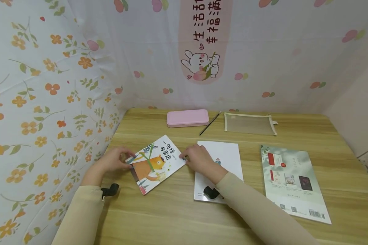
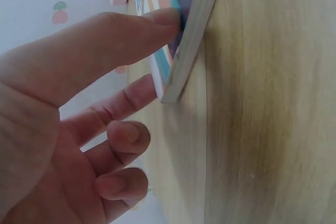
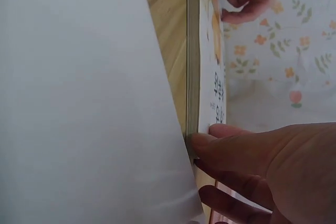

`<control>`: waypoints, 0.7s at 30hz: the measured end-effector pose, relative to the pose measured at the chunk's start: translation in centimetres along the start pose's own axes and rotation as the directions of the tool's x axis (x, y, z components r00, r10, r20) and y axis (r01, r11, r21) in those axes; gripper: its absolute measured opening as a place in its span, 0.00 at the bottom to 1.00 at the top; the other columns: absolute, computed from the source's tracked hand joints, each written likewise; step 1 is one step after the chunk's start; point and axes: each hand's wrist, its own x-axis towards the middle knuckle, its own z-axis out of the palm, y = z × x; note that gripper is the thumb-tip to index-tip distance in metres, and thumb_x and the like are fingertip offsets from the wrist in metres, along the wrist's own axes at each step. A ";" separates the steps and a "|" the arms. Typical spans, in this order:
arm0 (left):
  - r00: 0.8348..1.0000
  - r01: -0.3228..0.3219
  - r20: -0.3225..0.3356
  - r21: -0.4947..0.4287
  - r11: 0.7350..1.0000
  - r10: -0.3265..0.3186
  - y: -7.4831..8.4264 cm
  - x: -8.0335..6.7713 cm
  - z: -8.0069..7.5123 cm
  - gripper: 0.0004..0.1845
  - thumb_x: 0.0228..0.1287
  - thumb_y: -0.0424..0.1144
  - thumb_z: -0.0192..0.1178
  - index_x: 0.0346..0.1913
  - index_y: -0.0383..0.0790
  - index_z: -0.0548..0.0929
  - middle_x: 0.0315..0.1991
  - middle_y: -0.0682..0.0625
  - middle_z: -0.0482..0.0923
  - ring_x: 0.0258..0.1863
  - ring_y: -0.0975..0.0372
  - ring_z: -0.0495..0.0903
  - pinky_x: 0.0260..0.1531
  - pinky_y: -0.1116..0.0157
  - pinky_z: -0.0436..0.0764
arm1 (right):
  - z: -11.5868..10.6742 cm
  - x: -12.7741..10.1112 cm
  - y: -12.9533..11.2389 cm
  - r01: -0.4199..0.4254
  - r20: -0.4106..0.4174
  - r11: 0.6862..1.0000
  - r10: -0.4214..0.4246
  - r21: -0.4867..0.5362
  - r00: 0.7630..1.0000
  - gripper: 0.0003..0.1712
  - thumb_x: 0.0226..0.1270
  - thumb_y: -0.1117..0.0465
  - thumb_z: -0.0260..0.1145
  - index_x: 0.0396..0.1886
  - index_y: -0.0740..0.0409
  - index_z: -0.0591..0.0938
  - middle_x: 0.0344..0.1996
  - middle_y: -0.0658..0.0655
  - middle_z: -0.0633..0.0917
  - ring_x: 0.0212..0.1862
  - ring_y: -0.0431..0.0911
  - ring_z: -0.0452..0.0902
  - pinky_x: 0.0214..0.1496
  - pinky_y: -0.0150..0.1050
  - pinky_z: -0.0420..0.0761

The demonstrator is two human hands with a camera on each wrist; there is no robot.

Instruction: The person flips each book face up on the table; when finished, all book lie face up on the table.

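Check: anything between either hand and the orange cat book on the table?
Nothing visible. The left hand already pinches the orange cat book at its left corner, and the right hand grips its right corner. The white book lies under the right hand, beside the book, not between.

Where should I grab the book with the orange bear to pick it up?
Probably by its two opposite corners, as the left hand and right hand do now. The bear book lies flat and turned on the table, so slip fingertips under its thin edges from both sides.
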 end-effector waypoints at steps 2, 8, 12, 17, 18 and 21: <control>1.000 0.013 0.003 -0.021 1.000 -0.013 0.1 -0.3 0.0 0.20 0.51 0.36 0.79 0.49 0.40 0.88 0.41 0.45 0.83 0.26 0.61 0.72 0.29 0.66 0.73 | 0.0 0.4 0.0 -0.013 0.000 1.000 0.013 -0.009 1.000 0.18 0.63 0.66 0.74 0.52 0.46 0.91 0.53 0.53 0.89 0.57 0.56 0.81 0.57 0.54 0.78; 1.000 0.012 0.022 -0.040 0.999 -0.012 0.5 -1.1 -0.1 0.16 0.53 0.34 0.78 0.46 0.40 0.88 0.37 0.45 0.83 0.31 0.60 0.76 0.32 0.67 0.74 | 0.1 1.8 0.4 -0.032 -0.021 0.999 0.032 0.009 0.999 0.19 0.65 0.69 0.71 0.51 0.44 0.91 0.51 0.53 0.90 0.56 0.56 0.82 0.56 0.54 0.80; 0.997 0.012 0.076 -0.076 0.997 -0.006 0.7 -1.3 -0.3 0.13 0.54 0.31 0.75 0.44 0.39 0.88 0.32 0.48 0.81 0.28 0.62 0.75 0.29 0.68 0.75 | 0.2 2.6 0.8 -0.031 -0.069 0.999 0.033 0.035 0.997 0.19 0.66 0.71 0.69 0.48 0.45 0.92 0.48 0.52 0.91 0.56 0.53 0.85 0.59 0.52 0.81; 0.988 0.034 0.152 -0.108 0.994 -0.018 1.2 -1.3 -0.4 0.13 0.54 0.31 0.75 0.44 0.39 0.87 0.31 0.51 0.81 0.31 0.62 0.77 0.32 0.67 0.76 | 0.5 3.4 1.2 -0.041 -0.069 0.998 0.044 0.041 0.997 0.17 0.69 0.69 0.68 0.49 0.45 0.92 0.48 0.52 0.91 0.55 0.53 0.84 0.61 0.51 0.80; 0.987 0.040 0.161 -0.109 0.993 -0.022 1.3 -1.3 -0.4 0.13 0.54 0.31 0.75 0.44 0.39 0.87 0.31 0.51 0.82 0.32 0.62 0.77 0.33 0.67 0.77 | 0.5 3.6 1.3 -0.044 -0.069 0.998 0.047 0.045 0.996 0.17 0.69 0.69 0.68 0.49 0.45 0.92 0.48 0.52 0.91 0.55 0.53 0.84 0.61 0.52 0.80; 0.983 0.054 0.180 -0.115 0.992 -0.033 1.5 -1.2 -0.1 0.13 0.54 0.32 0.75 0.43 0.40 0.86 0.31 0.51 0.82 0.32 0.61 0.78 0.34 0.65 0.78 | 0.5 3.9 1.4 -0.056 -0.067 0.996 0.060 0.067 0.996 0.17 0.70 0.70 0.67 0.49 0.45 0.92 0.50 0.52 0.90 0.57 0.53 0.84 0.64 0.53 0.78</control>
